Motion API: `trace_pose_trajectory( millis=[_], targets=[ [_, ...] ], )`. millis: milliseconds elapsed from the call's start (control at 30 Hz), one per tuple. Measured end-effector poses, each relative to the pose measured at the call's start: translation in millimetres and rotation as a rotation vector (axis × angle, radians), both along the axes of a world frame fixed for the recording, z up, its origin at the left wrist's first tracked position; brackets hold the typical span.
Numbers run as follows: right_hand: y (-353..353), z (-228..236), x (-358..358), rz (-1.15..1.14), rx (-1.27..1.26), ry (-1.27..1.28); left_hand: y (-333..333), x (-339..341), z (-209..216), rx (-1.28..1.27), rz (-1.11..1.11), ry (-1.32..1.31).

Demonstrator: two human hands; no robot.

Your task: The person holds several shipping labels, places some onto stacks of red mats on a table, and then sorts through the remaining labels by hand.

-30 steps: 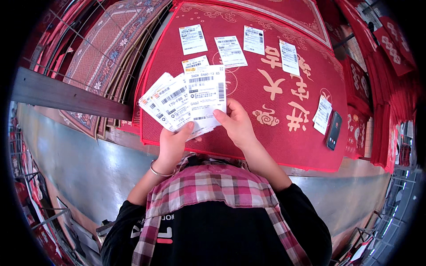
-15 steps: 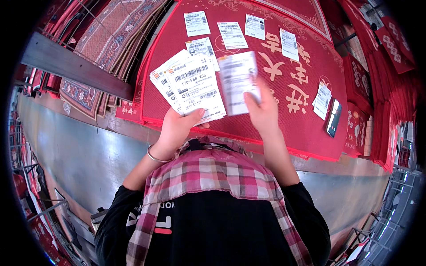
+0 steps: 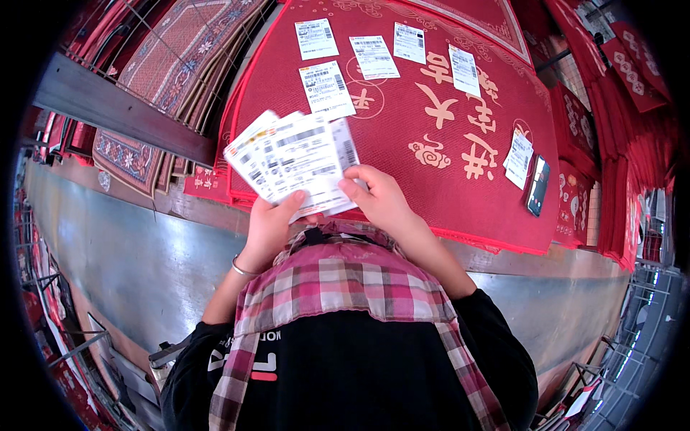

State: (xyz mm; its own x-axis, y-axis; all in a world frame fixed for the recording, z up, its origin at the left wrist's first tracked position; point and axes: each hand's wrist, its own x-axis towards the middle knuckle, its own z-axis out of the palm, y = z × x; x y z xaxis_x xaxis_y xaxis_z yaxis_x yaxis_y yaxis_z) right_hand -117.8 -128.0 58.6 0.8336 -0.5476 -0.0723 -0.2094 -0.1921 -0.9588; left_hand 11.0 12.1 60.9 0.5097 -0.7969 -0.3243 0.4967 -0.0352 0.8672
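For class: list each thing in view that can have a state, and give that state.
Left hand: gripping held slips
Right hand: gripping held slips
Held slips: fanned, overlapping
Red mat: spread flat
Loose slips: lying printed side up
Phone: lying on the red mat
Patterned rugs: layered

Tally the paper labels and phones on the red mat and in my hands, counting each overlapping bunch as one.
Single white labels on the red mat: 5
Overlapping label pile on the mat: 1
Label fan held by left hand and right hand: 1
Phone: 1
Total: 8
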Motion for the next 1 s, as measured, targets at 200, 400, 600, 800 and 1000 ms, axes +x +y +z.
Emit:
trace_pose_trajectory(
  millis=[200, 400, 600, 800, 1000],
  targets=[
    [-12.7, -11.9, 24.5, 0.077, -0.221, -0.054, 38.7, 31.5, -16.1, 0.048, 0.301, -0.047],
    [-32.3, -20.0, 131.0, 0.076, -0.464, 0.115, 32.7, 38.2, -10.0, 0.027, 0.34, -0.005],
    [-29.4, -2.6, 141.0, 0.135, -0.809, 0.419, 35.4, 42.9, -14.0, -0.018, 0.348, 0.043],
    [-15.8, -3.8, 111.9, -0.038, 0.028, -0.039, 33.8, 48.8, -13.4, -0.033, 0.305, 0.018],
    [14.6, -0.1, 73.5, -0.042, 0.208, -0.129, 6.8, 36.6, 1.0, -0.034, 0.081, -0.062]
  ],
)
